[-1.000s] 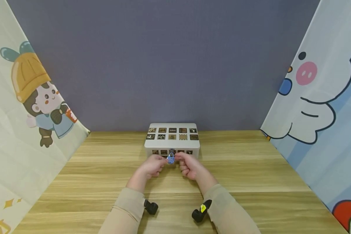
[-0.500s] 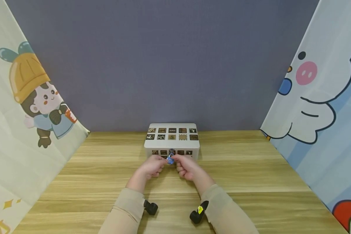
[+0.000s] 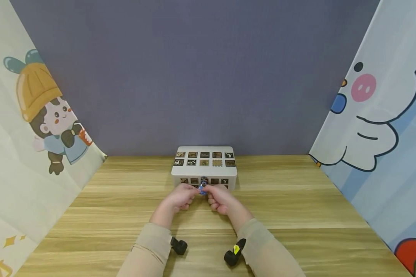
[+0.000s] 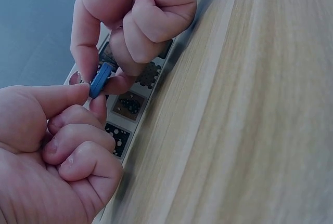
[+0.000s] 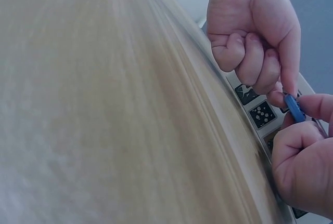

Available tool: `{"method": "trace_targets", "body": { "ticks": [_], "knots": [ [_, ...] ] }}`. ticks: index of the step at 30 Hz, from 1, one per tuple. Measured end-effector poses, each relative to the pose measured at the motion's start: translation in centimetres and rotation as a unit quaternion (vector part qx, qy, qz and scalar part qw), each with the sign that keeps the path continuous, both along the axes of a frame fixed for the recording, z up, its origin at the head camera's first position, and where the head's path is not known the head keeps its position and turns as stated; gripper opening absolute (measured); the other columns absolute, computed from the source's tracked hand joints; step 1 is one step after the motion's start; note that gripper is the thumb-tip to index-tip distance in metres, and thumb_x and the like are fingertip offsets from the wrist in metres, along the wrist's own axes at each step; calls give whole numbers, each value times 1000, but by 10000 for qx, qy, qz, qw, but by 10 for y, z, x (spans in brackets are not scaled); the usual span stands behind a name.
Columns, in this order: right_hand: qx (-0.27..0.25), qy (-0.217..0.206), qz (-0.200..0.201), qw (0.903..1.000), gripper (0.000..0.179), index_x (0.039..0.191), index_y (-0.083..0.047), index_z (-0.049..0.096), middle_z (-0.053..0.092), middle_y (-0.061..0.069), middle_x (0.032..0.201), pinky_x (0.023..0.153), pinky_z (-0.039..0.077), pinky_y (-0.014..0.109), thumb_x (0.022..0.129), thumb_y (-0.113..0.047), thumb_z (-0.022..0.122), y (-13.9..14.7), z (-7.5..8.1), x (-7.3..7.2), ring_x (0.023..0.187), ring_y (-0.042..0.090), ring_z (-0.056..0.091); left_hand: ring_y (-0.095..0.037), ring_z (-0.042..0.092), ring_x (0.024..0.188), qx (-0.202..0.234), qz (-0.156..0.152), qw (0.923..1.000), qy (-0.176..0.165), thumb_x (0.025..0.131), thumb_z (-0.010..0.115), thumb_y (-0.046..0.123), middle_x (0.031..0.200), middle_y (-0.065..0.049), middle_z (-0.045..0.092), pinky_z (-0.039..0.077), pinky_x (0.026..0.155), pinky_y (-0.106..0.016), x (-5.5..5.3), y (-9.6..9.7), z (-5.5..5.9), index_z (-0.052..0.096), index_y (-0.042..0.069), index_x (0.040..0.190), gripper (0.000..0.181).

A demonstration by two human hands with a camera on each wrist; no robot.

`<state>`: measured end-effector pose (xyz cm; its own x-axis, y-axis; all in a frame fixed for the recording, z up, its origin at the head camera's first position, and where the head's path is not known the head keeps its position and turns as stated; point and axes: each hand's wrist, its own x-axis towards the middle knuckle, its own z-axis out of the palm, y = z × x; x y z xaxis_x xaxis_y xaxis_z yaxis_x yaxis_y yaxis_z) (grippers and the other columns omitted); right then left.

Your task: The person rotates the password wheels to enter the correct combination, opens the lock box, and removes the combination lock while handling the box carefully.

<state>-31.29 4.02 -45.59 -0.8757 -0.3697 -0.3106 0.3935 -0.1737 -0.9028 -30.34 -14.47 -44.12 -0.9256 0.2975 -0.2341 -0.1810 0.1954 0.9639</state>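
Observation:
A small blue padlock (image 3: 202, 189) with a silver shackle is at the middle of the white box's front, just below its metal clasp (image 3: 204, 178). My left hand (image 3: 181, 197) pinches the padlock's left side between thumb and index finger, the other fingers curled in. From the right, my right hand (image 3: 221, 197) pinches it too, thumb and forefinger over part of its face. The left wrist view has the blue padlock body (image 4: 100, 80) edge-on between both hands' fingertips. Whether the shackle passes through the clasp cannot be told.
The white box (image 3: 203, 171), its lid down and printed with small dark square pictures, stands on the wood-grain table (image 3: 280, 204). Behind it rises a grey-blue panel (image 3: 208, 77). Cartoon-printed cloths (image 3: 377, 127) hang along both sides.
My right hand has shifted slightly left and its fingertips now cover part of the padlock's face, which showed fully before. The left hand keeps its place; the box has not moved.

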Motion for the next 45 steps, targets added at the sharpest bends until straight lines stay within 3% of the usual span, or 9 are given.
{"method": "trace_targets", "body": {
  "ticks": [45],
  "knots": [
    [358,282,12,9990,18,89,-6,62,34,-9,54,39,22,17,95,-22,61,-2,-1,3,44,3,26,-5,25,44,-52,25,9999,112,101,59,15,55,8,31,22,41,-19,2,3,0,66,-11,108,28]
  ]
}}
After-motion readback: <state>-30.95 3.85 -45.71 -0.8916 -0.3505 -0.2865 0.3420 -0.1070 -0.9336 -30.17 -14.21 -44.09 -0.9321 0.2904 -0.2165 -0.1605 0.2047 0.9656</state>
